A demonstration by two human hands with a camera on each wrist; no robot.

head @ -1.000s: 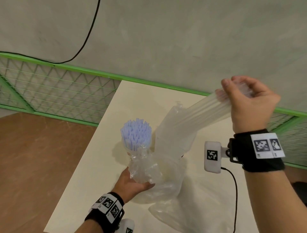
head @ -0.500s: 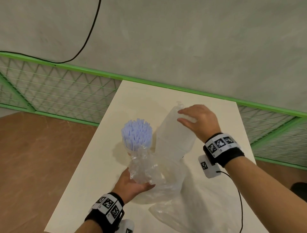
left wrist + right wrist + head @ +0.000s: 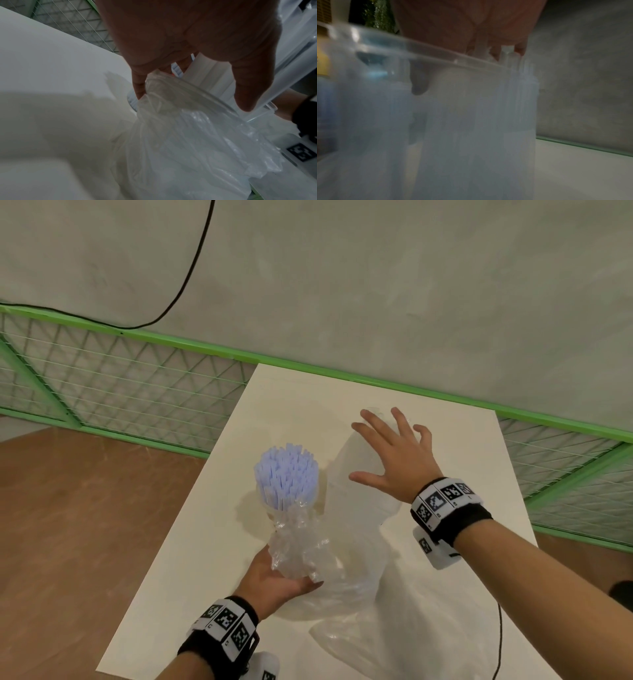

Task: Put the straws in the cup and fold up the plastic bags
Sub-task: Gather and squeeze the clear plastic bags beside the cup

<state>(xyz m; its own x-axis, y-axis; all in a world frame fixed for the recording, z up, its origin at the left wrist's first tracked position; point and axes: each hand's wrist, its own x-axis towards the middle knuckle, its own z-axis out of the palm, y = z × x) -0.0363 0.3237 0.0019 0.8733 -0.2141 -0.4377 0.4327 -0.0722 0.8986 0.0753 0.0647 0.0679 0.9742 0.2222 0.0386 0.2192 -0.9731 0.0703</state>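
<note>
A bundle of pale blue straws (image 3: 286,474) stands upright at the table's middle, its lower part wrapped in a crumpled clear plastic bag (image 3: 294,546). My left hand (image 3: 270,573) grips that bag (image 3: 171,121) from below. To the right stands a clear plastic cup (image 3: 356,508) filled with translucent straws (image 3: 518,81). My right hand (image 3: 394,460) lies over their tops with fingers spread and straight. The cup's rim (image 3: 436,54) shows close up in the right wrist view. A second clear bag (image 3: 394,628) lies flat near the front.
The cream table (image 3: 205,542) is narrow, with brown floor (image 3: 85,525) off its left edge. A green mesh fence (image 3: 120,392) runs behind it below a grey wall. A black cable (image 3: 498,628) trails from my right wrist over the front right.
My right hand came down from the upper right with a bunch of translucent straws, let them go in the cup, and now spreads flat over their tops. The left hand has stayed put.
</note>
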